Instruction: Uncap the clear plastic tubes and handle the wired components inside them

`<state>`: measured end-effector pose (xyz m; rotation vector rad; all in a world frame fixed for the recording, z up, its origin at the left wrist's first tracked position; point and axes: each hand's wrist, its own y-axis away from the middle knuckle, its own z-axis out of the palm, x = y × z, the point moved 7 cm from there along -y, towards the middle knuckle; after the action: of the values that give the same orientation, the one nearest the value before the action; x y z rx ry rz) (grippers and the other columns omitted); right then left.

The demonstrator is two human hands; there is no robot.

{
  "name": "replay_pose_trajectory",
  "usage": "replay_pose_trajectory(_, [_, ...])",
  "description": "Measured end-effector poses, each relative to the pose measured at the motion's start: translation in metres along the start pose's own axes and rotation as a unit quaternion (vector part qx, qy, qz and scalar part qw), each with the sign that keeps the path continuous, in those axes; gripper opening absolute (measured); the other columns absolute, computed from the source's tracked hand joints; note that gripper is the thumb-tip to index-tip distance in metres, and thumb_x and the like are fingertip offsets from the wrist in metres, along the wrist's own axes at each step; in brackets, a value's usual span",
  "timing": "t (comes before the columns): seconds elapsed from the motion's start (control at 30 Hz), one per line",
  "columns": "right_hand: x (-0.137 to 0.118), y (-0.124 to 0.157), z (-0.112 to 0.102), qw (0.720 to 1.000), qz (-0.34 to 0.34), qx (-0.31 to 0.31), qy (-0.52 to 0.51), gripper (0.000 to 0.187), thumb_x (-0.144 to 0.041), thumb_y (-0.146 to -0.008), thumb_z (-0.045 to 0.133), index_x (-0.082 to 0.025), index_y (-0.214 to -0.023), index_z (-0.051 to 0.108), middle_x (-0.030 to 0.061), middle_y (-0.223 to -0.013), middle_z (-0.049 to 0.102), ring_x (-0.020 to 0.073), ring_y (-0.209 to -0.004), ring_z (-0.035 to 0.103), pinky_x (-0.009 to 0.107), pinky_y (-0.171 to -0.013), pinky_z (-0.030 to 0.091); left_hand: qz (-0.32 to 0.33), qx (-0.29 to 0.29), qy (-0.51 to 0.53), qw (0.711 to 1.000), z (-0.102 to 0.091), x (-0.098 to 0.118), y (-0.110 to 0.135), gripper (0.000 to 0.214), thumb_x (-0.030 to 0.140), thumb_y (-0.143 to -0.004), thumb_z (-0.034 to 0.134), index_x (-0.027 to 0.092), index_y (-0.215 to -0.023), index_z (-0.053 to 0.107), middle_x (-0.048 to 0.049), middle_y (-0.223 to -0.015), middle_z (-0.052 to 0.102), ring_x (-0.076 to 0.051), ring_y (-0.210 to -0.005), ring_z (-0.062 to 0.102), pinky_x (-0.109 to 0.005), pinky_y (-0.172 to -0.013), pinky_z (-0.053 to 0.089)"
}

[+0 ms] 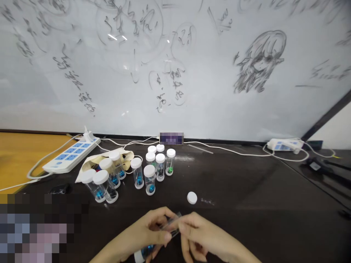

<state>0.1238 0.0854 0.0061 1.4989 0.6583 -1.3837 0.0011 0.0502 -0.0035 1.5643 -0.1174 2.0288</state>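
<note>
My left hand [153, 230] is wrapped round a clear plastic tube [173, 224], which lies tilted with its open end up to the right. A blue item [147, 250] shows inside its lower end, above a white end cap [139, 256]. At the open end, my right hand [196, 233] has thumb and forefinger pinched together; whatever is between them is hidden. A loose white cap [192, 197] rests on the dark table just beyond my hands. Farther off stand several capped clear tubes [150, 179], most with blue or green pieces inside.
Behind the tubes lies a cream cloth bag [89, 162], beside a white power strip [72, 155]. Another power strip [285, 144] sits at the back right, with white cables along the whiteboard [208, 109]. A phone-like screen [171, 138] leans there. Black cables [326, 168] lie right.
</note>
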Motion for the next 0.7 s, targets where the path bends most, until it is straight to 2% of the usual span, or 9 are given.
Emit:
replay_pose_trajectory(0.1, [0.004, 0.003, 0.008, 0.997, 0.044, -0.009, -0.066, 0.064, -0.062, -0.088, 0.065, -0.008, -0.123, 0.062, 0.0031, -0.061, 0.062, 0.0039, -0.033, 0.040, 0.012, -0.030, 0.022, 0.003, 0.031, -0.064, 0.997, -0.005, 0.001, 0.000, 0.064, 0.050, -0.069, 0.083, 0.021, -0.121, 0.059, -0.0003, -0.089, 0.057, -0.005, -0.048, 0.051, -0.012, -0.038, 0.043])
replay_pose_trajectory(0.23, [-0.002, 0.002, 0.006, 0.993, 0.031, 0.016, -0.115, 0.054, -0.056, -0.088, 0.067, -0.008, -0.113, 0.063, 0.0054, -0.062, 0.065, 0.0058, -0.035, 0.044, 0.013, -0.030, 0.019, -0.001, 0.075, -0.152, 0.986, -0.017, 0.007, 0.005, 0.060, 0.047, -0.074, 0.079, 0.023, -0.126, 0.060, 0.0003, -0.084, 0.058, -0.006, -0.048, 0.050, -0.013, -0.039, 0.043])
replay_pose_trajectory(0.33, [-0.002, 0.000, -0.014, 0.993, 0.022, 0.094, -0.072, 0.052, -0.059, -0.084, 0.068, -0.009, -0.098, 0.061, 0.0082, -0.067, 0.066, 0.0073, -0.041, 0.051, 0.013, -0.034, 0.023, -0.014, 0.083, -0.204, 0.975, -0.025, 0.012, 0.009, 0.053, 0.046, -0.077, 0.075, 0.025, -0.124, 0.061, 0.0014, -0.083, 0.058, -0.006, -0.047, 0.049, -0.014, -0.038, 0.042])
replay_pose_trajectory(0.4, [-0.005, -0.001, -0.032, 0.988, -0.002, 0.148, -0.033, 0.053, -0.062, -0.081, 0.068, -0.010, -0.087, 0.057, 0.0106, -0.071, 0.068, 0.0091, -0.048, 0.056, 0.013, -0.038, 0.028, -0.022, 0.095, -0.240, 0.966, -0.031, 0.016, 0.012, 0.050, 0.046, -0.077, 0.072, 0.025, -0.122, 0.062, 0.0025, -0.082, 0.057, -0.007, -0.047, 0.049, -0.015, -0.039, 0.043])
replay_pose_trajectory(0.47, [-0.009, 0.000, -0.049, 0.979, -0.036, 0.201, 0.016, 0.052, -0.062, -0.083, 0.064, -0.011, -0.084, 0.054, 0.0107, -0.071, 0.068, 0.0111, -0.052, 0.059, 0.015, -0.041, 0.030, -0.033, 0.121, -0.291, 0.949, -0.038, 0.022, 0.016, 0.047, 0.046, -0.079, 0.068, 0.027, -0.122, 0.062, 0.0031, -0.082, 0.056, -0.008, -0.049, 0.048, -0.016, -0.038, 0.041])
replay_pose_trajectory(0.57, [-0.018, 0.004, -0.062, 0.955, -0.081, 0.261, 0.113, 0.041, -0.054, -0.094, 0.052, -0.013, -0.086, 0.052, 0.0076, -0.070, 0.067, 0.0136, -0.055, 0.060, 0.019, -0.045, 0.035, -0.028, 0.181, -0.421, 0.888, -0.045, 0.035, 0.023, 0.043, 0.040, -0.080, 0.070, 0.035, -0.122, 0.064, 0.0031, -0.086, 0.061, -0.012, -0.065, 0.056, -0.018, -0.054, 0.045])
replay_pose_trajectory(0.63, [-0.023, 0.007, -0.060, 0.937, -0.098, 0.277, 0.191, 0.031, -0.041, -0.099, 0.048, -0.015, -0.085, 0.055, 0.0052, -0.074, 0.066, 0.0148, -0.061, 0.061, 0.023, -0.052, 0.040, -0.015, 0.211, -0.528, 0.822, -0.045, 0.044, 0.027, 0.049, 0.029, -0.080, 0.071, 0.040, -0.126, 0.061, 0.0016, -0.099, 0.065, -0.019, -0.085, 0.062, -0.027, -0.074, 0.048])
replay_pose_trajectory(0.7, [-0.027, 0.009, -0.052, 0.913, -0.105, 0.280, 0.276, 0.021, -0.026, -0.099, 0.050, -0.016, -0.082, 0.058, 0.0027, -0.079, 0.065, 0.0156, -0.070, 0.061, 0.027, -0.063, 0.043, 0.003, 0.221, -0.633, 0.742, -0.040, 0.049, 0.029, 0.057, 0.015, -0.082, 0.065, 0.037, -0.134, 0.056, -0.0041, -0.112, 0.065, -0.029, -0.099, 0.063, -0.041, -0.084, 0.049])
